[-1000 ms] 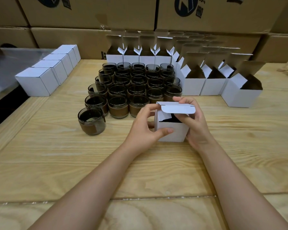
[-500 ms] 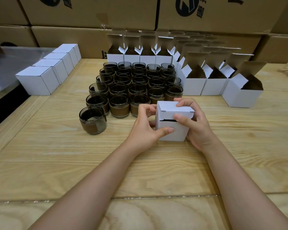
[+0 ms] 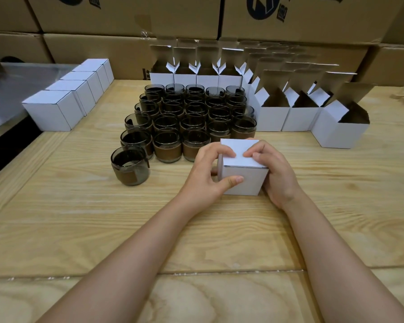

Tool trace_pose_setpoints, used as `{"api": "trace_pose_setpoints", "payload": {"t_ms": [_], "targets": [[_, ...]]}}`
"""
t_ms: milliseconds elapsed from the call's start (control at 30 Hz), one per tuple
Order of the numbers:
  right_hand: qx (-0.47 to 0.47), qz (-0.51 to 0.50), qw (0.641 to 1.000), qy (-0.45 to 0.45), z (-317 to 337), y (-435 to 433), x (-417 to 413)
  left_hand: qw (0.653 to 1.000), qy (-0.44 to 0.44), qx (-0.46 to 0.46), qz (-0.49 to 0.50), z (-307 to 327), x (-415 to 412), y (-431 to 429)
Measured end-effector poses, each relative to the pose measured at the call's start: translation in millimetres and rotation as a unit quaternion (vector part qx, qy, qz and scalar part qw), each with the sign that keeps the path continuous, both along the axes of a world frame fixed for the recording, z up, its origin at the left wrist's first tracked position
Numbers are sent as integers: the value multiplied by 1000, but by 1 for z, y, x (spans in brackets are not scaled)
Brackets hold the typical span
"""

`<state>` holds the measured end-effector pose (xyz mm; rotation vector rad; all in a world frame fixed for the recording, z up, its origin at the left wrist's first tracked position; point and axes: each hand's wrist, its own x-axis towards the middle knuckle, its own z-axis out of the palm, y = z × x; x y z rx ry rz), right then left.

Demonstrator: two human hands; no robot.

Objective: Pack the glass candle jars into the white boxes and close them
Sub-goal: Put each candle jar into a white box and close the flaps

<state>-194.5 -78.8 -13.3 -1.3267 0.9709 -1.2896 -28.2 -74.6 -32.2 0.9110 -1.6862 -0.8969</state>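
Observation:
A small white box (image 3: 245,180) stands on the wooden table (image 3: 79,217) in front of me, its lid flat and closed. My left hand (image 3: 205,176) grips its left side, thumb on the front face and fingertips on the lid. My right hand (image 3: 275,173) wraps round its right side with fingertips pressing the lid. Behind it stands a block of several dark glass candle jars (image 3: 191,117) with brown labels. One jar (image 3: 130,167) stands apart at the front left.
Several open white boxes (image 3: 275,115) with raised flaps line the back and right, the nearest one (image 3: 338,129) at the far right. A row of closed white boxes (image 3: 56,108) sits at the left. Big brown cartons (image 3: 126,17) are stacked behind.
The box's lid, raised a second ago, has been folded down and tucked flat. Both hands stayed on the box, fingers moving onto the lid.

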Motion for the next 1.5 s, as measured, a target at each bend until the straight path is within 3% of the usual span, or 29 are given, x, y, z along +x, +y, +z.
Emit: {"api": "trace_pose_setpoints", "payload": {"t_ms": [300, 400, 533, 667, 833, 1267, 1500], "targets": [[41, 43, 995, -83, 0, -3, -10, 999, 25, 17, 28, 12, -3, 8], [43, 55, 994, -85, 0, -3, -12, 994, -32, -65, 85, 13, -3, 11], [45, 81, 993, -66, 2, -1, -10, 923, -169, -281, 201, 15, -8, 20], [46, 96, 993, -47, 2, 2, -6, 846, -246, -369, 295, 25, -14, 29], [77, -13, 996, -36, -2, -3, 2, 807, -340, -362, 318, 33, -14, 42], [77, -18, 996, -39, -6, -9, 2, 754, -458, -437, 173, 43, 121, 116], [75, -20, 996, -37, -7, -10, 2, 791, -454, -362, 191, -16, 273, 90]]}}
